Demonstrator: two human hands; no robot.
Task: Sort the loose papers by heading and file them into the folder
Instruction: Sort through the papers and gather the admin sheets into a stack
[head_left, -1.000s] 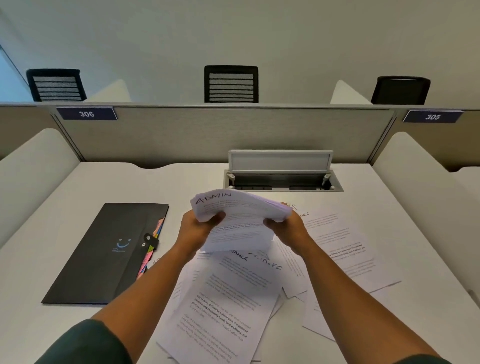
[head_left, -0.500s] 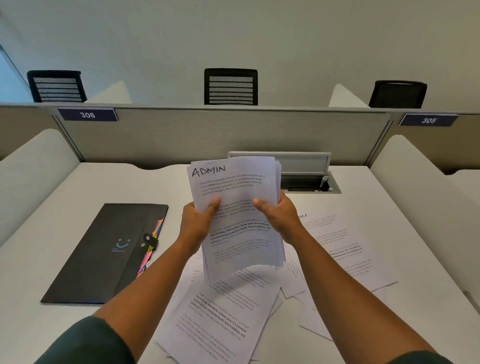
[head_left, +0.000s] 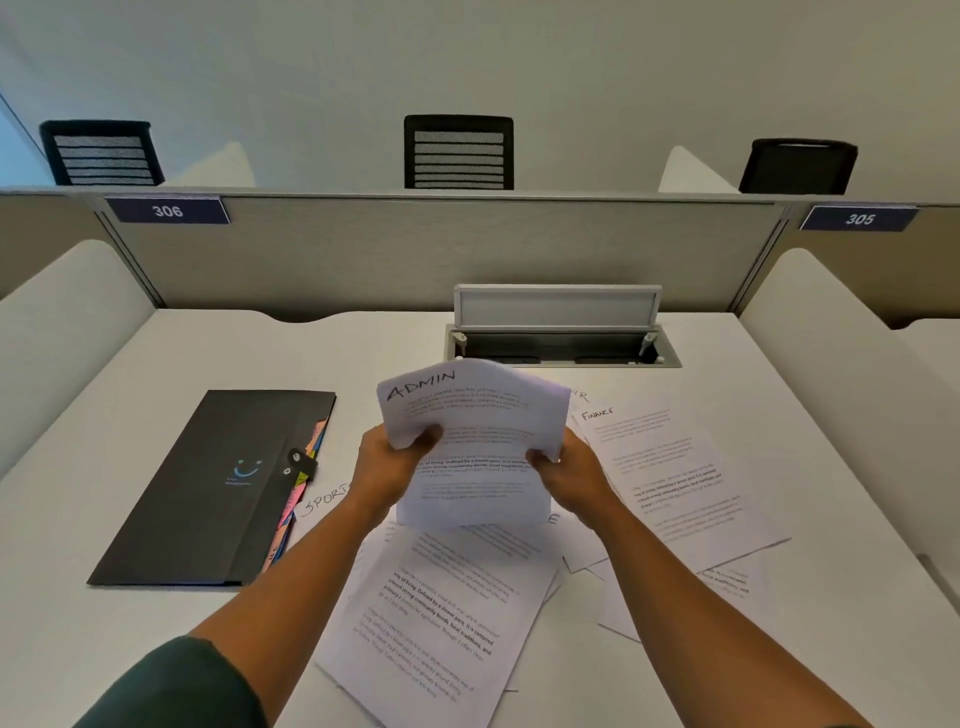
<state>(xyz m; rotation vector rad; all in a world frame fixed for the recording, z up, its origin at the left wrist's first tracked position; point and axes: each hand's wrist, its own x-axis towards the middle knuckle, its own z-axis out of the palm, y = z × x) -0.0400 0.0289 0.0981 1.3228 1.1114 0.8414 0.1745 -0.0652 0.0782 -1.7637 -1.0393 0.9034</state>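
Head view shows your left hand (head_left: 395, 467) and right hand (head_left: 571, 470) holding a small stack of sheets (head_left: 478, 441) between them above the desk (head_left: 779, 649), each hand's thumb curled over the front of the stack and its fingers behind. The top sheet is headed ADMIN in handwriting, and its upper edge bends away from you. Below your hands, loose papers (head_left: 436, 618) lie fanned and overlapping on the desk; one to your right is headed FINANCE (head_left: 670, 467), and one just beside the folder shows the letters SPORT (head_left: 324, 499). The dark folder (head_left: 208, 493) lies closed and flat to your left, apart from the stack, with coloured tabs (head_left: 298, 493) sticking out along its right edge. Behind the papers, a cable tray (head_left: 561, 338) in the desk has its lid raised.
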